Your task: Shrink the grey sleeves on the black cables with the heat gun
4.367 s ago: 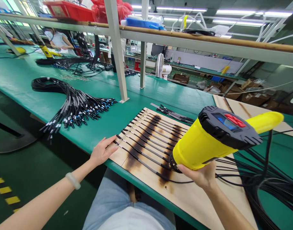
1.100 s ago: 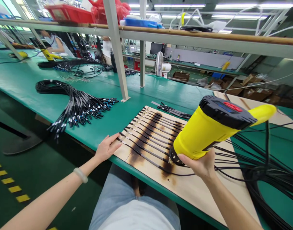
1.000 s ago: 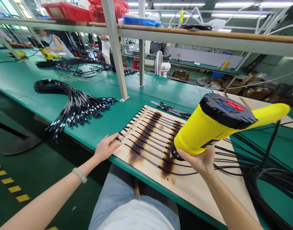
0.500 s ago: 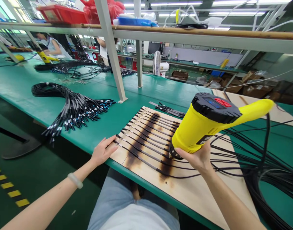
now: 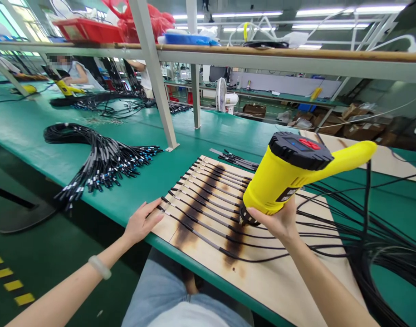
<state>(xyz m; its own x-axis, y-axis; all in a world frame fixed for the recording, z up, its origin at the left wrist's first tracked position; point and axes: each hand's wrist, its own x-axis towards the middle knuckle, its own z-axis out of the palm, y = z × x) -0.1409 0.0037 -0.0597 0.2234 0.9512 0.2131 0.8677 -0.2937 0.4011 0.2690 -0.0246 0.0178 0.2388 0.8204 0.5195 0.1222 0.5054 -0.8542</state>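
Head view: right hand [image 5: 279, 220] wrapped round the barrel of a yellow heat gun [image 5: 271, 186], fingers clamped on it, partly hidden behind the body. Black nozzle [image 5: 247, 215] points down at the row of cables [image 5: 212, 230], over the right-hand dark mark [image 5: 235, 247] on the wooden board [image 5: 269, 279]. Left hand [image 5: 139, 225] at the board's left edge, by the nearest cable ends; cannot tell whether its fingers grip. Board lies on the green surface [image 5: 190, 145]; cable bundle [image 5: 100, 150] farther left.

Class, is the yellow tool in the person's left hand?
No: the right hand grips the yellow tool; the left hand rests at the wooden board.
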